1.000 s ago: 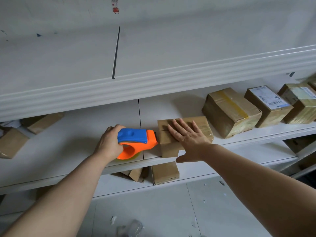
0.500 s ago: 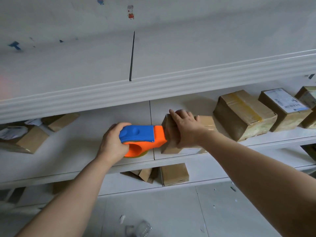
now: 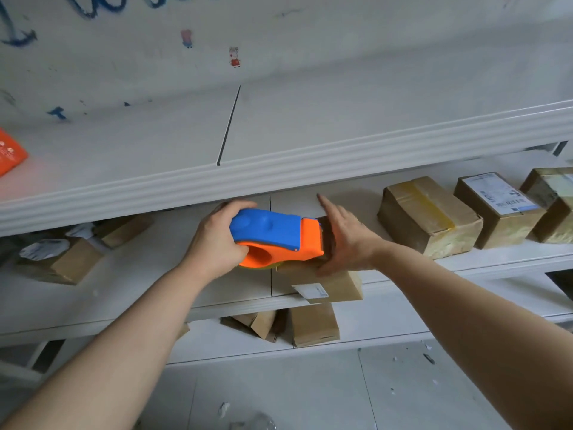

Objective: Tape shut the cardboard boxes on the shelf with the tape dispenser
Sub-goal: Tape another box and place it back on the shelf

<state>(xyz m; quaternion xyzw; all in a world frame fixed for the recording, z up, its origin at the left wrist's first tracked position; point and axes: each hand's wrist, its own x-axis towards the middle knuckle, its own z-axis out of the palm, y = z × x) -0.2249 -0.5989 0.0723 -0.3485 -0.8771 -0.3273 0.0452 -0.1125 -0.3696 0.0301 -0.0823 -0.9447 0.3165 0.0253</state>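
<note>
L hand (image 3: 214,240) wrapped round the blue/orange tape dispenser (image 3: 273,234), nose end set on top of the cardboard box (image 3: 328,282). R hand (image 3: 345,240) lies flat, fingers straight, against the box's right side, prob. bracing it so it won't slide when tape is drawn across. Box sits at the front edge of the middle shelf (image 3: 139,283), other boxes (image 3: 429,214) further right. Box top, flap seam and tape end are hidden behind dispenser and R palm, so can't tell if tape has stuck yet.
</note>
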